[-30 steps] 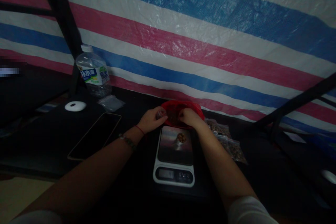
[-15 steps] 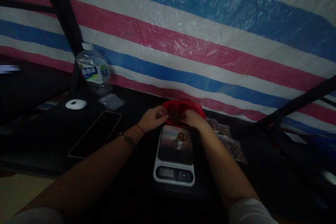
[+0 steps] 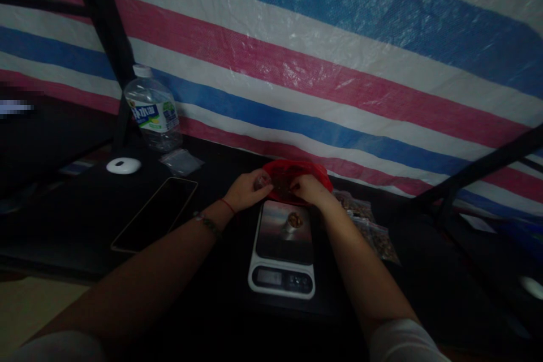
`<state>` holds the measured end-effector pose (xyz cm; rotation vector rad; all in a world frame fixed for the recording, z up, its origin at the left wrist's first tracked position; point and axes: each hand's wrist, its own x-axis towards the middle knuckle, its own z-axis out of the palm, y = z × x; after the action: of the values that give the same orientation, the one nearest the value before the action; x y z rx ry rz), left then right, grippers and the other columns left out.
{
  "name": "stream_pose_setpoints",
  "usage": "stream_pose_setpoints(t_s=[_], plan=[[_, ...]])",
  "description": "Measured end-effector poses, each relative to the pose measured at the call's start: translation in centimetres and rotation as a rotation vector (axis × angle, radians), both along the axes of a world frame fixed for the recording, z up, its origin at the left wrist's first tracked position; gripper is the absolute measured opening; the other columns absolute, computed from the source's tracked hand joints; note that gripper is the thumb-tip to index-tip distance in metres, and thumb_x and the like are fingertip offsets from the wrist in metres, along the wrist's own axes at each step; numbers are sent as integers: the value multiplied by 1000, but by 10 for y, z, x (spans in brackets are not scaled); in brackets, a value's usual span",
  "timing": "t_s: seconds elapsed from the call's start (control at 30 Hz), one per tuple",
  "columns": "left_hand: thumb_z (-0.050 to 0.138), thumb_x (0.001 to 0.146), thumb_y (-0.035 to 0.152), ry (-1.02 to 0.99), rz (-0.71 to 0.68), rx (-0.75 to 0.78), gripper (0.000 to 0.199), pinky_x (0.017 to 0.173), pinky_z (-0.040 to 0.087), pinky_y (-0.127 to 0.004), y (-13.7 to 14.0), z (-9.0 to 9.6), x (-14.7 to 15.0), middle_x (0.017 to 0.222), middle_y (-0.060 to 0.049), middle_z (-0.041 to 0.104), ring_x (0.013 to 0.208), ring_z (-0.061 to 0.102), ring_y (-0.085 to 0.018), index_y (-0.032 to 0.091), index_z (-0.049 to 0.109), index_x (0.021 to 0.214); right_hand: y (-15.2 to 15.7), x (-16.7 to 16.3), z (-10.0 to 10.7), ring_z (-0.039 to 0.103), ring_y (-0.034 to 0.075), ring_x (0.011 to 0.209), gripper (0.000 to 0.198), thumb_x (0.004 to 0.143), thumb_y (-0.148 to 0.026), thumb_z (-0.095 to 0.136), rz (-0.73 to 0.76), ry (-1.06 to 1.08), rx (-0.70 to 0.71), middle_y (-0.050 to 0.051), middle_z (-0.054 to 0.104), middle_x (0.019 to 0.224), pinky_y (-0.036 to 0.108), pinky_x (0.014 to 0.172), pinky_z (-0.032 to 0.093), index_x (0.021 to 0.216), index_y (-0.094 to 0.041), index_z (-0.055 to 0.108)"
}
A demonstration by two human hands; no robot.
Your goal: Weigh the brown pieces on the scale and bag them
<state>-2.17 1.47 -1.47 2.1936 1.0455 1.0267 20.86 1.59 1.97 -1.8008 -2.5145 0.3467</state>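
Note:
My left hand [image 3: 246, 189] is closed on the left rim of a red plastic bag [image 3: 321, 172], where a shiny, bunched-looking bit shows between thumb and fingers. Dark contents, too dim to name, lie inside the bag. My right hand [image 3: 309, 189] reaches into its right side with fingers pinched together; whatever they hold cannot be made out. In front of the bag is a white digital kitchen scale [image 3: 283, 260] with a dark plate. A small metal cup [image 3: 292, 223] filled with brown bits stands on that plate.
Right of the scale lie several clear zip bags [image 3: 375, 237] of brown bits. On the left are a phone [image 3: 156, 214], a white oval case [image 3: 123, 166], an empty-looking zip bag [image 3: 182, 162] and a large clear bottle [image 3: 153, 113]. A striped tarp [image 3: 271, 68] hangs behind.
My right hand has shifted very slightly within the red bag. My left hand keeps its hold, and the cup stays on the scale.

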Motion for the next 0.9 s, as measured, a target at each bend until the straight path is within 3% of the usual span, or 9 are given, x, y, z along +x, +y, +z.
stream_pose_setpoints(t_s=[0.4, 0.6, 0.77, 0.9], plan=[[55, 80, 42, 0, 10, -8, 32, 67, 48, -27, 1, -1, 0, 86, -3, 68, 74, 63, -17, 18, 60, 101, -1, -1, 1, 64, 15, 78, 23, 74, -12, 57, -16, -34, -23, 6, 72, 91, 21, 67, 42, 93, -15, 71], [55, 79, 42, -18, 5, -17, 33, 69, 49, -28, 1, -1, 1, 88, -4, 68, 75, 63, -17, 18, 60, 101, -25, -2, 47, 63, 14, 74, 22, 71, -11, 58, 4, 44, 84, 4, 71, 86, 21, 67, 42, 89, -16, 70], [55, 80, 44, -7, 17, -11, 34, 71, 49, -29, 1, -2, 1, 90, -4, 68, 78, 63, -18, 18, 60, 101, -67, -18, 85, 58, 11, 63, 16, 72, -11, 56, 123, 118, -53, 0, 68, 75, 20, 57, 38, 80, -18, 69], [55, 80, 44, -5, 7, 1, 34, 72, 48, -29, 2, -2, 0, 89, -4, 68, 78, 64, -18, 18, 60, 101, -85, -33, 90, 55, 10, 60, 13, 70, -12, 59, 171, 76, -112, -1, 67, 70, 21, 54, 34, 75, -19, 69]])
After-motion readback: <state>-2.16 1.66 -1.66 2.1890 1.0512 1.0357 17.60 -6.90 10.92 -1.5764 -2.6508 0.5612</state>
